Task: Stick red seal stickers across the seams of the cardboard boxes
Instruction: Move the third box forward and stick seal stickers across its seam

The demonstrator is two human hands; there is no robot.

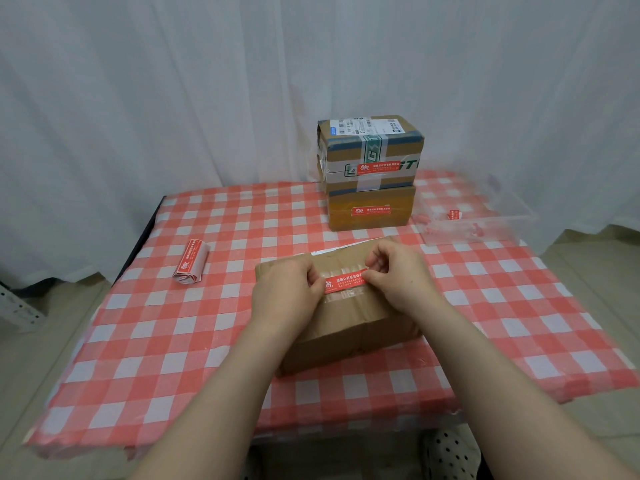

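Observation:
A brown cardboard box [349,327] lies in the middle of the checked table. A red seal sticker [345,281] stretches across its taped top seam. My left hand [287,289] pinches the sticker's left end, and my right hand [398,271] pinches its right end. Whether the sticker touches the box along its whole length I cannot tell. Behind, two stacked boxes stand: the upper one [370,150] and the lower one [372,209], each with a red sticker on its front.
A roll of red stickers [191,262] lies at the left of the red-and-white checked tablecloth [156,341]. A clear plastic tray [478,220] with red scraps sits at the back right. A white curtain hangs behind. A dotted slipper [450,452] shows below the table's edge.

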